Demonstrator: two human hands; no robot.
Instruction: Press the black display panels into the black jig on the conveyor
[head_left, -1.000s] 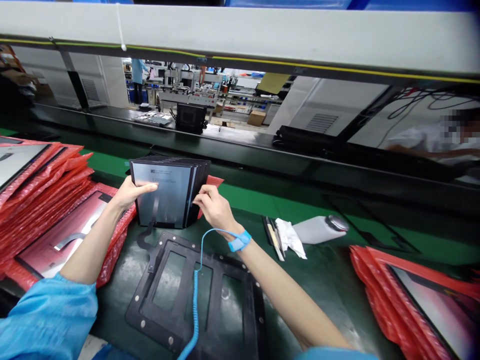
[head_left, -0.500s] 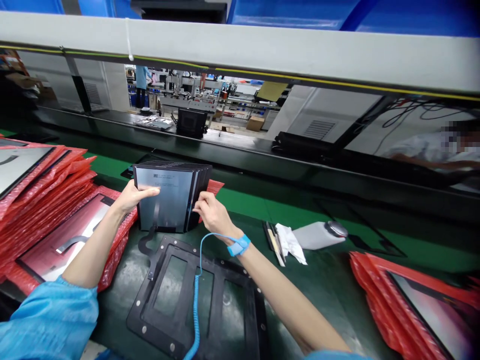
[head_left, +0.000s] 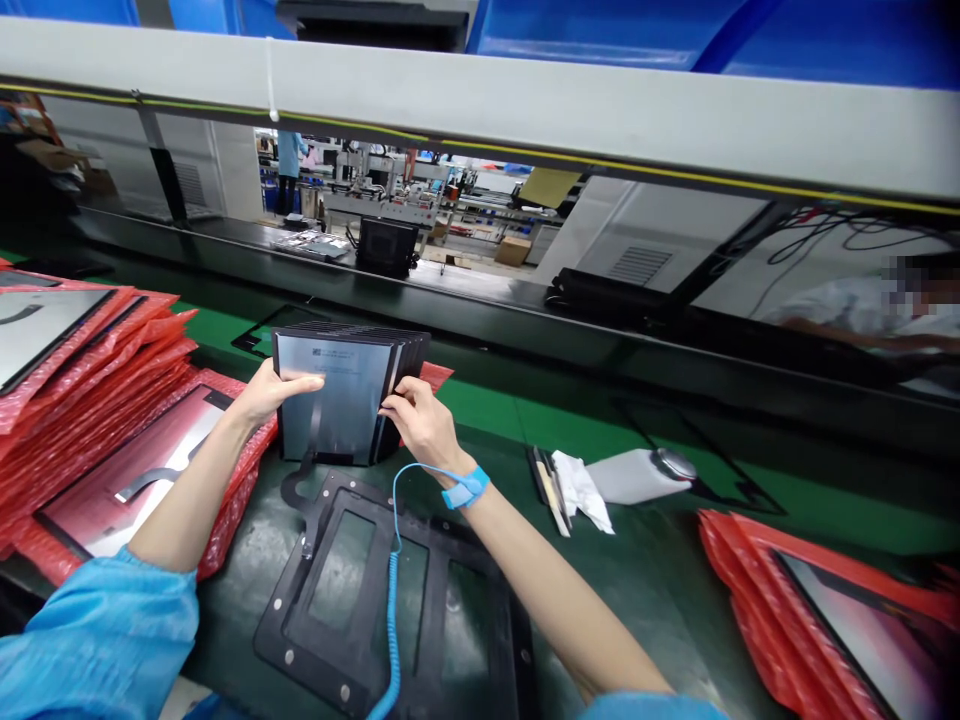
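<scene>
A stack of thin display panels point(head_left: 345, 400) stands upright on its edge, the front one showing a grey metallic back with a small printed code. My left hand point(head_left: 268, 394) grips the stack's left edge, thumb flat across the front panel; its other fingers are hidden behind. At the right edge, my right hand point(head_left: 426, 425) pinches near the front panels with thumb and forefinger. A blue wrist strap point(head_left: 466, 488) with a coiled cord is on my right wrist. A dark flex cable hangs from the front panel toward a black frame fixture point(head_left: 294, 605) lying below.
Red bubble-wrap sleeves point(head_left: 105, 420) with panels are piled at left; more sleeves point(head_left: 739, 590) lie at right. A white bottle point(head_left: 630, 476), crumpled white tissue point(head_left: 581, 490) and slim tools point(head_left: 551, 490) rest right of centre. A shelf beam point(head_left: 480, 110) crosses above. A person sits far right.
My right hand has shifted slightly left and up along the panels' right edge, its fingertips now at the front panels. My left hand keeps its grip. The view has moved a little.
</scene>
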